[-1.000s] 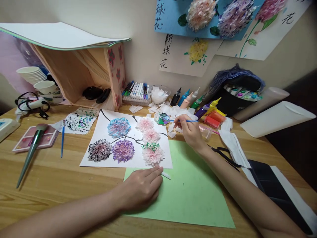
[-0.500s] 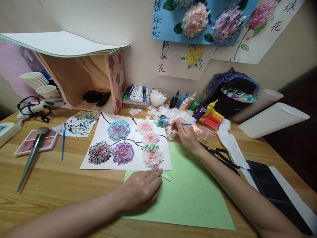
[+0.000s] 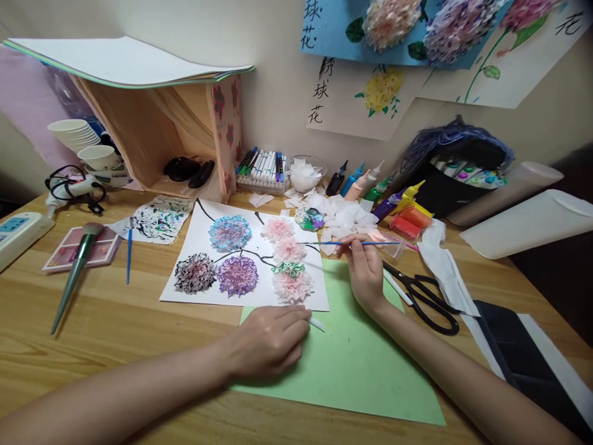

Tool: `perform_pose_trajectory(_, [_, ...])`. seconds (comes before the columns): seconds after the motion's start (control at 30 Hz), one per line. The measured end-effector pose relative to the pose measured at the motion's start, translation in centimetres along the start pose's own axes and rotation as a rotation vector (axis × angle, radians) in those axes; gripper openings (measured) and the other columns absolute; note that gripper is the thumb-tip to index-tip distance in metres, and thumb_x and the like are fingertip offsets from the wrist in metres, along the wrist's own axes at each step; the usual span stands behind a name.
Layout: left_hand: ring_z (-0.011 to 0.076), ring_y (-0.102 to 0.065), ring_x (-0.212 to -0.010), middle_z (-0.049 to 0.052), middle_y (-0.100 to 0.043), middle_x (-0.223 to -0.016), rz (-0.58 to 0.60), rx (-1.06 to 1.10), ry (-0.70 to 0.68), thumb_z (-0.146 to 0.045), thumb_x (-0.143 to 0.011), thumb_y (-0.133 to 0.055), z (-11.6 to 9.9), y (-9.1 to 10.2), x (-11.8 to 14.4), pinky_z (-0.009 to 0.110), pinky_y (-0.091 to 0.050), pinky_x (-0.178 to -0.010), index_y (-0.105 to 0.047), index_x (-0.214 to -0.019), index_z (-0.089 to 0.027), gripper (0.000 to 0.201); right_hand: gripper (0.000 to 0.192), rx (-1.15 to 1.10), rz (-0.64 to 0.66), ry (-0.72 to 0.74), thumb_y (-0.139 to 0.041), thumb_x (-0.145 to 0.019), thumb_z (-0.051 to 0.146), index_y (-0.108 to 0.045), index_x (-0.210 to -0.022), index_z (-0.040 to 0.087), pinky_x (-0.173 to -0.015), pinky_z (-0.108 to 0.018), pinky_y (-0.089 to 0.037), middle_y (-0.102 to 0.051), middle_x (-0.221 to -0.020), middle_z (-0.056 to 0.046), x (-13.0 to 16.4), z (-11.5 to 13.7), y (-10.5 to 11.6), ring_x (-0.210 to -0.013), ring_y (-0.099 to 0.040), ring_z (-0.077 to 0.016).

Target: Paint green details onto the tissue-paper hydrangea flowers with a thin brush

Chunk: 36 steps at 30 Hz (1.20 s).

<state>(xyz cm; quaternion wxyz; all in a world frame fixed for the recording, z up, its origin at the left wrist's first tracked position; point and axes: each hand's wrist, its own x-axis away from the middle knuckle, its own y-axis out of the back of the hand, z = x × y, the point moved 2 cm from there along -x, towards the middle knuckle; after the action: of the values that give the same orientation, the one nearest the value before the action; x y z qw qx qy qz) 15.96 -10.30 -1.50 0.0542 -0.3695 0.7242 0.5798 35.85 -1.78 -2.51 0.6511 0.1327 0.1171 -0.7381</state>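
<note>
At the left of the table (image 3: 28, 321), a large makeup brush (image 3: 74, 278) leans with its head on a pink palette case (image 3: 65, 256); beside it a blue-handled brush (image 3: 128, 256) has its bristle end at a paint-smeared tissue (image 3: 162, 219), which probably serves for wiping. Next comes the white sheet (image 3: 198, 241), flat and within reach of both arms, bearing a black-tipped flower (image 3: 195, 274), a blue-tipped flower (image 3: 230, 233) and a purple-tipped flower (image 3: 238, 275), spaced apart, perhaps so their colours do not mix. The left hand (image 3: 273, 340) lies palm down at the sheet's lower edge, fingers together, seemingly to steady it; a white stick (image 3: 317, 323) juts from under the fingertips, though I cannot tell whether it is gripped. Three pale pink flowers (image 3: 293, 287) stand in a column on the sheet's right side, with green-coloured petals between the lower two. Behind them a paint-covered palette (image 3: 309, 219) sits close by, likely to keep the dipping distance short. The right hand (image 3: 364, 269), above the green sheet (image 3: 370, 371), has its fingers closed on a thin paintbrush (image 3: 377, 243), held nearly level so the tip points left at the middle pink flower; contact is unclear. Black scissors (image 3: 421, 293) lie farther right, out of the brush's way.
</note>
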Motion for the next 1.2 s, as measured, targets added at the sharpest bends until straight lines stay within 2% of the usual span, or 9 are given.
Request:
perform_pose_trajectory(0.17, [0.0161,-0.067,-0.086,0.009,-0.071,-0.089,-0.058,-0.050,-0.062,-0.011,-0.084,-0.042,-0.5,0.1,-0.1,0.028,-0.056,-0.079,-0.059,-0.092,-0.012,0.019,0.020,0.011,-0.040,0.127,-0.041,-0.094,0.037,-0.051,-0.084,0.023,-0.066,-0.030,-0.046,-0.050,-0.082,-0.002,1.0,0.2,-0.4,-0.073,-0.054,-0.0153])
perform_pose_trajectory(0.23, [0.0159,-0.066,-0.079,0.007,-0.070,-0.084,-0.118,-0.124,-0.086,-0.014,-0.086,-0.041,-0.4,1.4,-0.1,0.028,-0.056,-0.073,-0.059,-0.093,-0.015,0.019,0.019,-0.015,-0.001,0.126,-0.042,-0.093,0.036,-0.052,-0.083,0.023,-0.065,-0.030,-0.045,-0.050,-0.081,-0.002,1.1,0.2,-0.5,-0.073,-0.054,-0.0154])
perform_pose_trajectory(0.3, [0.0159,-0.064,-0.075,0.005,-0.069,-0.081,-0.228,-0.207,-0.011,-0.017,-0.088,-0.041,0.7,3.9,-0.1,0.028,-0.054,-0.070,-0.060,-0.095,-0.017,0.020,0.018,-0.067,0.026,0.090,-0.045,-0.093,0.035,-0.054,-0.084,0.023,-0.064,-0.030,-0.044,-0.051,-0.082,-0.002,1.2,0.2,-0.6,-0.073,-0.054,-0.0152])
perform_pose_trajectory(0.4, [0.0173,-0.062,-0.080,0.005,-0.068,-0.086,-0.414,-0.337,0.480,-0.018,-0.090,-0.039,5.4,9.3,1.1,0.031,-0.050,-0.075,-0.061,-0.097,-0.019,0.023,0.016,-0.155,-0.007,0.030,-0.050,-0.091,0.035,-0.056,-0.084,0.022,-0.063,-0.028,-0.044,-0.052,-0.083,-0.002,1.0,-0.1,-0.5,-0.072,-0.054,-0.0141])
perform_pose_trajectory(0.5, [0.0227,-0.060,-0.092,0.008,-0.067,-0.097,-0.378,-0.374,1.010,-0.032,-0.091,-0.037,11.6,13.5,3.8,0.034,-0.045,-0.083,-0.063,-0.095,-0.019,0.029,0.017,-0.233,-0.051,-0.014,-0.055,-0.088,0.037,-0.058,-0.082,0.021,-0.061,-0.026,-0.043,-0.053,-0.080,-0.001,0.9,-0.4,-0.4,-0.071,-0.054,-0.0129])
perform_pose_trajectory(0.57, [0.0260,-0.060,-0.089,0.011,-0.068,-0.093,-0.322,-0.340,1.082,-0.036,-0.089,-0.040,14.9,14.6,5.5,0.036,-0.045,-0.082,-0.065,-0.088,-0.016,0.032,0.019,-0.268,-0.069,-0.045,-0.058,-0.086,0.038,-0.059,-0.081,0.020,-0.061,-0.025,-0.044,-0.054,-0.081,-0.001,0.9,-0.7,-0.3,-0.071,-0.054,-0.0125])
perform_pose_trajectory(0.7, [0.0274,-0.060,-0.092,0.011,-0.069,-0.097,-0.267,-0.252,1.081,-0.037,-0.084,-0.046,18.0,13.5,7.1,0.035,-0.044,-0.082,-0.066,-0.087,-0.017,0.029,0.021,-0.308,-0.081,-0.071,-0.062,-0.082,0.041,-0.060,-0.080,0.020,-0.059,-0.023,-0.045,-0.056,-0.080,-0.002,1.0,-0.9,-0.4,-0.069,-0.054,-0.0124])
perform_pose_trajectory(0.83, [0.0271,-0.060,-0.089,0.010,-0.069,-0.092,-0.298,-0.151,1.068,-0.040,-0.084,-0.043,18.3,11.9,6.9,0.036,-0.043,-0.082,-0.065,-0.084,-0.018,0.032,0.020,-0.321,-0.085,-0.077,-0.063,-0.081,0.041,-0.060,-0.079,0.020,-0.059,-0.023,-0.045,-0.056,-0.080,-0.001,1.2,-0.6,-0.5,-0.068,-0.054,-0.0121])
perform_pose_trajectory(1.2, [0.0218,-0.060,-0.077,0.004,-0.065,-0.079,-0.466,0.241,1.122,-0.054,-0.069,-0.053,18.7,11.3,6.8,0.030,-0.047,-0.071,-0.059,-0.078,-0.017,0.038,0.018,-0.360,-0.080,-0.071,-0.061,-0.083,0.037,-0.058,-0.079,0.020,-0.055,-0.024,-0.043,-0.056,-0.076,-0.001,1.0,-0.3,-0.6,-0.066,-0.056,-0.0121])
